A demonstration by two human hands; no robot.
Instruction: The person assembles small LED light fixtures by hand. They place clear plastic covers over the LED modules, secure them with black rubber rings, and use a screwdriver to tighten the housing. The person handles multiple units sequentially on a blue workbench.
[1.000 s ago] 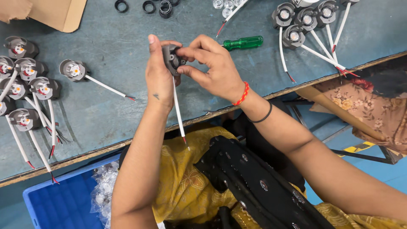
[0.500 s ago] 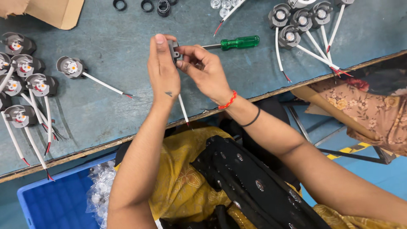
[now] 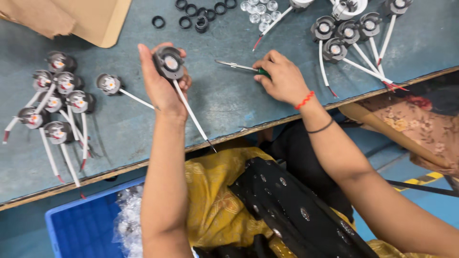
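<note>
My left hand (image 3: 160, 86) has its grip pinched around a small round lamp head (image 3: 169, 62), fingers behind it and thumb at its right edge. I hold it upper-middle of the frame, above the bench (image 3: 224, 102), with its amber face turned up toward me. Its white lead (image 3: 190, 112) trails from the head down and to the right, so the long axis runs diagonally from upper left to lower right, ending at a dark tip past the bench's near edge.

My right hand (image 3: 282, 76) lies on the bench right of centre, its grip pressed together over the green handle of a screwdriver (image 3: 241, 68). The metal shaft pokes out to the left, lying almost level and pointing toward the lamp head.

At the left of the frame I count seven more lamp heads (image 3: 60, 93) with white leads, six bunched together and one (image 3: 108, 83) lying apart just beside my left hand. At the upper right lie another cluster of lamp heads (image 3: 342, 33); I make out five dark ones, though the top edge cuts some off. Along the top centre sit about eight black rings (image 3: 198, 14), some stacked, and a small heap of clear lenses (image 3: 260, 12) too crowded to count. A cardboard piece (image 3: 81, 16) fills the upper left corner, and one blue crate (image 3: 81, 227) holding clear plastic bags sits at the lower left, below the bench.
</note>
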